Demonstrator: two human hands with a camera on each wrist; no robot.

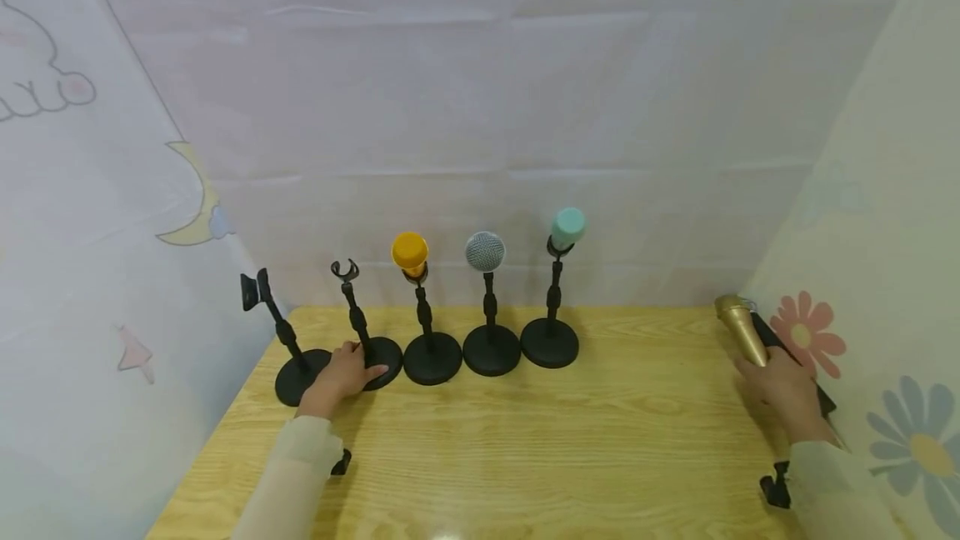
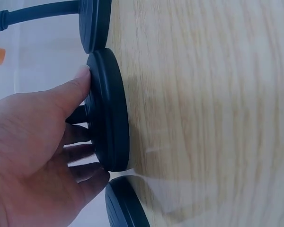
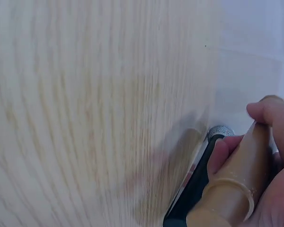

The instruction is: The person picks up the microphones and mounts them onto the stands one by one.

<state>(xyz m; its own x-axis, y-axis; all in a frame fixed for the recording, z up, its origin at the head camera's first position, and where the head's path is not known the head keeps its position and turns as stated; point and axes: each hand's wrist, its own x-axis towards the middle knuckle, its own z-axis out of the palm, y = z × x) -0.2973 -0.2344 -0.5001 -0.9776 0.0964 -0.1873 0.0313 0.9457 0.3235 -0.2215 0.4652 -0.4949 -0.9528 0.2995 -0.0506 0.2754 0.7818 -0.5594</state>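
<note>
Wood-grain table (image 1: pixel 562 448) | pale sheet (image 1: pixel 480 107) far, flower print (image 1: pixel 932 455) right | left hand (image 1: pixel 339 375): fingers grasp stand (image 1: pixel 357 321) | right hand (image 1: pixel 783 390): grips gold microphone (image 1: pixel 742 333)

Downward head view (others close)

Five stands (image 1: pixel 432 358) in a row on worktop (image 1: pixel 600 457) — left to centre; microphones (image 1: pixel 485 252) atop the three rightmost; two more microphones (image 1: pixel 742 332) far right; backdrop (image 1: pixel 510 107) behind.
</note>
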